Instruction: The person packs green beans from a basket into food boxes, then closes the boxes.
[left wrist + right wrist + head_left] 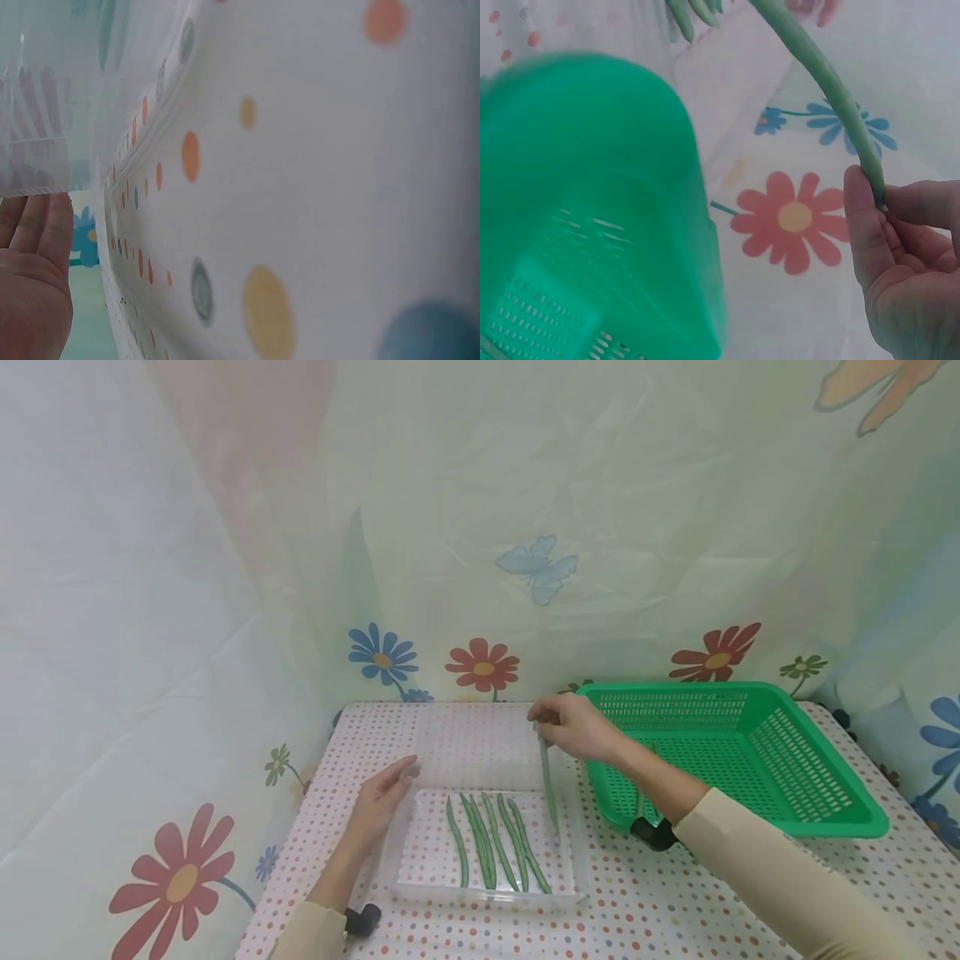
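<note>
A clear plastic box (426, 895) sits on the dotted table (622, 918), with its lid (468, 735) laid back at the box's far side. The right hand (576, 727) is above the far right corner of the box, pinching one end of a long green bean (547, 777) between thumb and fingertips; the bean hangs down, slightly slanted, over the right part of the box. Inside the box, about six more green beans (459, 847) lie lengthwise from its far side to its near side, roughly in a row, some of them touching. The left hand (381, 797) is at the far left corner of the box, its fingers extended and not curled round anything; whether they press on the plastic cannot be told. To the right of the box stands a green basket (780, 752) with slotted walls, and a few beans (641, 802) show at the basket's end nearest the box, partly hidden by the right forearm. Behind the box hangs a backdrop (660, 527) printed with flowers and butterflies.
</note>
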A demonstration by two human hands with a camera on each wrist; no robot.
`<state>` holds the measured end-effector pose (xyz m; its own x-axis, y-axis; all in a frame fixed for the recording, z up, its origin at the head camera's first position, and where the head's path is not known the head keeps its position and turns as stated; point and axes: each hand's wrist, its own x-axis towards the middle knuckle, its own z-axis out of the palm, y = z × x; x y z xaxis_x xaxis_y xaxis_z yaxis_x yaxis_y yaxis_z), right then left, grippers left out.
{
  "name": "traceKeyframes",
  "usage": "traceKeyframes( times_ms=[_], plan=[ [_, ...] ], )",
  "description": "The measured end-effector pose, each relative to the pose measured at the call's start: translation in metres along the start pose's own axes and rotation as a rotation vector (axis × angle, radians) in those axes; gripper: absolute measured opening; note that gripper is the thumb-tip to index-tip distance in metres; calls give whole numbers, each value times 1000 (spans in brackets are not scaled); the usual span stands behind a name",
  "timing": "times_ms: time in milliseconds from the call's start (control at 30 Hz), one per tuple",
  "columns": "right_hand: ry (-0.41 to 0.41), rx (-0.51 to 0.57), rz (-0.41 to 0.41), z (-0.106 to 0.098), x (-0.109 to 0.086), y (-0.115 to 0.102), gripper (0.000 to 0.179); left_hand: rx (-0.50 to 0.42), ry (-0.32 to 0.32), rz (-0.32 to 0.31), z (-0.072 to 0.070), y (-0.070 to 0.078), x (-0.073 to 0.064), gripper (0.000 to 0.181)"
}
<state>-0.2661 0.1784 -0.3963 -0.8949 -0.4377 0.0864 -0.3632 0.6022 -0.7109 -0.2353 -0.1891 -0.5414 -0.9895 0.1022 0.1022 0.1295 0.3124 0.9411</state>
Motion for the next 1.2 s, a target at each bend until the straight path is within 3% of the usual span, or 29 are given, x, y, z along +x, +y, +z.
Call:
traceKeyframes(
  times_ms=[233,467,800,1067,1200],
  plan=[
    [-138,11,-22,18,-2,3,16,-3,2,-11,0,2,-1,37],
    [-262,37,20,30,-5,2,14,8,-3,6,0,-1,0,39],
    [-328,19,35,44,-7,8,16,19,5,15,1,-2,1,38],
    [-325,-13,56,52,-9,7,16,9,6,14,1,-2,2,39],
    [-304,-113,29,56,-9,9,18,0,11,-1,1,2,1,39]
  ],
)
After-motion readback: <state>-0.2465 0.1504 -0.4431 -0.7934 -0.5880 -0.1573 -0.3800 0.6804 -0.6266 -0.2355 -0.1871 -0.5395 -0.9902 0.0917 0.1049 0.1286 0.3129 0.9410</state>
